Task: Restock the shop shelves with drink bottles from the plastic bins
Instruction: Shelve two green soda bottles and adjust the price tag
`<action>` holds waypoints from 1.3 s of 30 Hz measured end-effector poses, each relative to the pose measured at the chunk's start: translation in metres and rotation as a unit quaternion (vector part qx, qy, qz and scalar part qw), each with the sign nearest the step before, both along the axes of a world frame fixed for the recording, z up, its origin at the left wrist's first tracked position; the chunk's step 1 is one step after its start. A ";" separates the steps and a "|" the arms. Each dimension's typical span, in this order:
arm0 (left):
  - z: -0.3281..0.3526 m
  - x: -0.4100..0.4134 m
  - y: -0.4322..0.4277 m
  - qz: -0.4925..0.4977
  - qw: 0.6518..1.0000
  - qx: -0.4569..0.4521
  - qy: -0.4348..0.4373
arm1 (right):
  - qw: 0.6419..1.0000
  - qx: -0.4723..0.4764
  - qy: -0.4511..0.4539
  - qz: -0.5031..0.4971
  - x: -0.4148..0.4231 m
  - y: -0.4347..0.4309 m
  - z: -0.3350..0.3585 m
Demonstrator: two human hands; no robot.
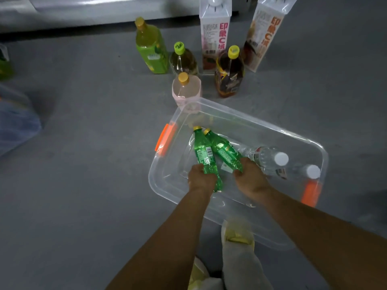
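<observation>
Slippage is the risk: left hand [202, 177] curls round the left green bottle [203, 154] low down, right hand [250, 177] round the right green bottle [225, 152], both in the clear bin [159, 176] at lower centre; base-end grips could let them swing loose.

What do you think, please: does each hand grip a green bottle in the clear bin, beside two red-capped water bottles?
Nearly: the head view shows the water bottles white-capped, not red. The left hand and right hand each grip a green bottle in the clear bin.
</observation>
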State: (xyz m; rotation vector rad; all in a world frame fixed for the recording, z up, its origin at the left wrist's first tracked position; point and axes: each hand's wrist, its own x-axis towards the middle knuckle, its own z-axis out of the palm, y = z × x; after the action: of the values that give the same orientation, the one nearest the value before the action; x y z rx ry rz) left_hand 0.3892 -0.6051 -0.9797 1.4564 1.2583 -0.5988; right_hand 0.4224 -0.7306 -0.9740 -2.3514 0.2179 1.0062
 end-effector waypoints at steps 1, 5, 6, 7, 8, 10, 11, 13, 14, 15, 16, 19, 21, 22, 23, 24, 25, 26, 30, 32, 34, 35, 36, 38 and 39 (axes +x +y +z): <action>-0.014 0.003 0.001 -0.011 1.000 0.023 0.006 | 1.000 -0.011 -0.004 0.015 0.003 0.001 -0.012; -0.051 0.019 0.000 -0.040 0.996 0.078 0.033 | 0.997 -0.049 -0.012 0.057 0.014 0.007 -0.049; -0.058 0.021 0.000 -0.037 0.995 0.091 0.036 | 0.996 -0.057 -0.010 0.067 0.016 0.008 -0.055; -0.067 0.024 0.001 -0.033 0.994 0.100 0.039 | 0.995 -0.062 -0.004 0.077 0.019 0.010 -0.063; -0.073 0.025 0.000 -0.027 0.993 0.106 0.044 | 0.995 -0.062 0.008 0.081 0.020 0.012 -0.067; -0.084 0.027 0.001 -0.020 0.993 0.105 0.056 | 0.993 -0.065 0.017 0.098 0.022 0.016 -0.077; -0.091 0.027 0.000 -0.023 0.993 0.103 0.060 | 0.990 -0.082 0.002 0.116 0.022 0.017 -0.082; -0.098 0.027 -0.003 -0.042 0.992 0.103 0.066 | 0.980 -0.124 -0.037 0.153 0.021 0.017 -0.091; -0.101 0.027 -0.004 -0.053 0.991 0.107 0.067 | 0.974 -0.143 -0.054 0.167 0.021 0.018 -0.094; -0.103 0.027 -0.005 -0.063 0.990 0.113 0.064 | 0.968 -0.160 -0.065 0.181 0.021 0.019 -0.096; -0.105 0.027 -0.006 -0.071 0.988 0.120 0.060 | 0.963 -0.175 -0.074 0.190 0.020 0.021 -0.097; -0.112 0.025 -0.003 -0.092 0.985 0.139 0.035 | 0.962 -0.197 -0.062 0.178 0.018 0.027 -0.105; -0.115 0.024 -0.001 -0.101 0.985 0.139 0.027 | 0.967 -0.200 -0.044 0.152 0.019 0.027 -0.110; -0.116 0.024 0.001 -0.105 0.985 0.137 0.024 | 0.968 -0.199 -0.036 0.149 0.020 0.028 -0.110; -0.115 0.024 0.001 -0.110 0.984 0.136 0.022 | 0.967 -0.199 -0.027 0.156 0.021 0.027 -0.110; -0.115 0.023 0.001 -0.114 0.984 0.136 0.019 | 0.966 -0.199 -0.021 0.163 0.022 0.026 -0.109; -0.115 0.023 0.002 -0.117 0.983 0.139 0.015 | 0.966 -0.196 -0.021 0.166 0.022 0.026 -0.108; -0.114 0.022 0.001 -0.118 0.983 0.141 0.013 | 0.968 -0.190 -0.025 0.163 0.021 0.024 -0.106; -0.109 0.020 0.003 -0.096 0.987 0.125 0.014 | 0.984 -0.147 -0.016 0.103 0.017 0.018 -0.094; -0.101 0.018 0.006 -0.076 0.992 0.103 0.011 | 0.991 -0.117 0.003 0.058 0.017 0.019 -0.081; -0.091 0.014 0.010 -0.049 0.996 0.080 0.003 | 0.996 -0.085 0.018 0.006 0.014 0.019 -0.070; -0.084 0.012 0.011 -0.030 0.997 0.067 -0.004 | 0.997 -0.071 0.029 -0.020 0.012 0.019 -0.064; -0.079 0.010 0.012 -0.010 0.998 0.054 -0.010 | 0.997 -0.059 0.041 -0.041 0.011 0.019 -0.057; -0.064 0.007 0.010 0.017 0.999 0.031 -0.020 | 0.995 -0.040 0.059 -0.070 0.010 0.018 -0.037; -0.054 0.006 0.010 0.024 0.999 0.020 -0.021 | 0.994 -0.030 0.063 -0.079 0.010 0.017 -0.026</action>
State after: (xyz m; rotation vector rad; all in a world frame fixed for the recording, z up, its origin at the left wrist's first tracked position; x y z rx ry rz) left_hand 0.3951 -0.5952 -1.0340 1.4614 1.2758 -0.5119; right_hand 0.4321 -0.7133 -1.0004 -2.2847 0.4810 1.0852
